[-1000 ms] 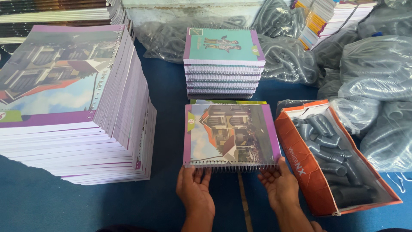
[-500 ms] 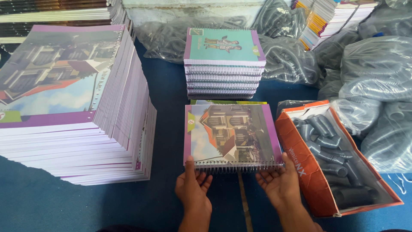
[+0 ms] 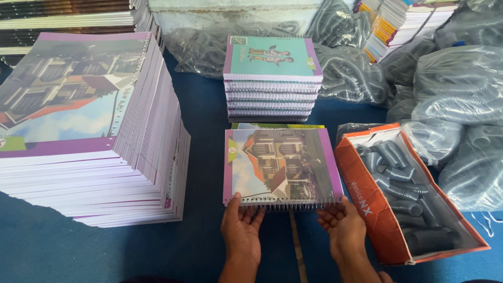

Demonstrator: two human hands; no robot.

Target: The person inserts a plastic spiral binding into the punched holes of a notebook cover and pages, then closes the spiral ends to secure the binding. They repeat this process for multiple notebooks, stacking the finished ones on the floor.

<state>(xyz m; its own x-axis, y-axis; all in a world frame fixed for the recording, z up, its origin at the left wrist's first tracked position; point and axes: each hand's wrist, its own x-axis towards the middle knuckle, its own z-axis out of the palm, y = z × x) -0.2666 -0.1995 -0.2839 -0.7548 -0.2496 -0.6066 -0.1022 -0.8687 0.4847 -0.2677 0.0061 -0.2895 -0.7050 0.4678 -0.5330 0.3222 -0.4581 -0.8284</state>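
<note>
Two bare hands hold a spiral-bound notebook (image 3: 282,165) by its near, wire-bound edge above a blue table (image 3: 204,115). The left hand (image 3: 241,229) grips the left end of the binding, thumb on the cover's lower corner, fingers lightly spread and curled under the wire. The right hand (image 3: 340,226) supports the right end from below, palm up, fingers loosely parted beneath the coil; how firmly it grips cannot be told. The notebook, purple-bordered with a picture of a house, lies flat at centre, on or just over another cover (image 3: 277,126) whose green-yellow edge shows behind it. Beyond stands a short pile (image 3: 272,94) of bound notebooks with a teal cover on top. At left rises a tall stack (image 3: 89,152) of unbound purple-edged covers and sheets. Just right of the notebook sits an open orange box (image 3: 367,209) filled with grey spiral coils (image 3: 403,183). Clear bags (image 3: 461,94) of more coils crowd the right and back.
</note>
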